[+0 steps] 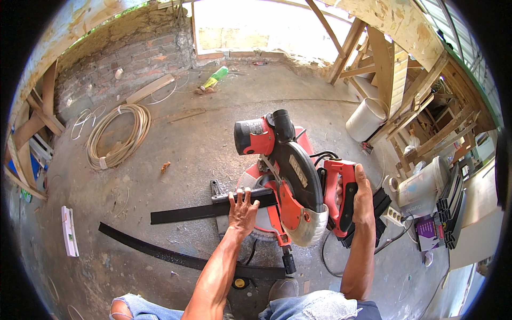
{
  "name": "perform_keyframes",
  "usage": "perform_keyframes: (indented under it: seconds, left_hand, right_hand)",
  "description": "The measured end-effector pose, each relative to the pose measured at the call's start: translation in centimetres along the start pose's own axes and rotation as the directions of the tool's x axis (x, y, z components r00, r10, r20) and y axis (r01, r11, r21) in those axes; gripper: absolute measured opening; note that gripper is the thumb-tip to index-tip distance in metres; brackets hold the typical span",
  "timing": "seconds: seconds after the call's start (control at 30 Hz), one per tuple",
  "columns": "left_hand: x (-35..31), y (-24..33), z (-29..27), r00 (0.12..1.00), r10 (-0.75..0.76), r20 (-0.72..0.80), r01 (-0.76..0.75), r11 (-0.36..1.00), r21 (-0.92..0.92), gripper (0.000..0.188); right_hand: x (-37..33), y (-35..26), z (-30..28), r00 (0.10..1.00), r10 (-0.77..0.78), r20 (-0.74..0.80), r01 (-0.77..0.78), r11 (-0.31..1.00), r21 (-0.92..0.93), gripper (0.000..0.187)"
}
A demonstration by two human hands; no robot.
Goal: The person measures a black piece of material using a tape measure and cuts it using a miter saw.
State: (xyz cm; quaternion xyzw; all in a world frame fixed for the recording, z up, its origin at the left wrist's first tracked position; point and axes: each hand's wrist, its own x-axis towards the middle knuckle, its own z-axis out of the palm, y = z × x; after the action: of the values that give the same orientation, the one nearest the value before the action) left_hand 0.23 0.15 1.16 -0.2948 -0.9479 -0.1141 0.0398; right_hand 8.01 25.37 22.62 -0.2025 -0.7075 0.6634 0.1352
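A red and black miter saw stands on the concrete floor in front of me. My right hand is wrapped around its red handle on the right side. My left hand presses flat on a long black strip that lies across the saw's base and reaches out to the left. The saw's round blade guard hangs just right of my left hand, above the strip.
A second black strip curves along the floor nearer to me. A coil of pale hose lies at the left, a white bucket and dark profiles at the right, wooden frames behind, and a brick wall at the back.
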Motion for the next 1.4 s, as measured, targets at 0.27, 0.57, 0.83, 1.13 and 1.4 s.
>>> perform_keyframes:
  seconds: [0.27, 0.57, 0.83, 1.13, 1.4]
  left_hand:
    - [-0.1, 0.0, 0.1, 1.000, -0.001, -0.008, 0.001, 0.999, 0.032, 0.025]
    - [0.0, -0.1, 0.0, 1.000, -0.010, 0.023, 0.009, 0.999, 0.041, 0.029]
    - [0.1, 0.1, -0.3, 0.999, -0.017, 0.047, 0.016, 1.000, 0.027, 0.030]
    - [0.1, -0.1, 0.2, 1.000, -0.010, 0.026, 0.009, 0.999, 0.031, 0.031]
    - [0.1, 0.1, -0.1, 0.999, -0.006, 0.031, 0.005, 0.999, 0.042, 0.031]
  right_hand:
    - [-0.1, 0.5, 0.0, 1.000, -0.019, -0.010, 0.019, 1.000, 0.009, 0.071]
    - [-0.6, 0.3, 0.3, 0.999, -0.031, -0.034, 0.030, 0.999, -0.032, 0.074]
    - [-0.6, 0.6, 0.3, 0.998, -0.041, -0.047, 0.039, 0.999, -0.036, 0.073]
    - [-0.6, 0.8, 0.3, 0.998, -0.052, -0.039, 0.052, 0.999, -0.011, 0.074]
    - [-0.9, 0.6, 0.5, 0.997, -0.052, -0.058, 0.051, 0.999, -0.019, 0.075]
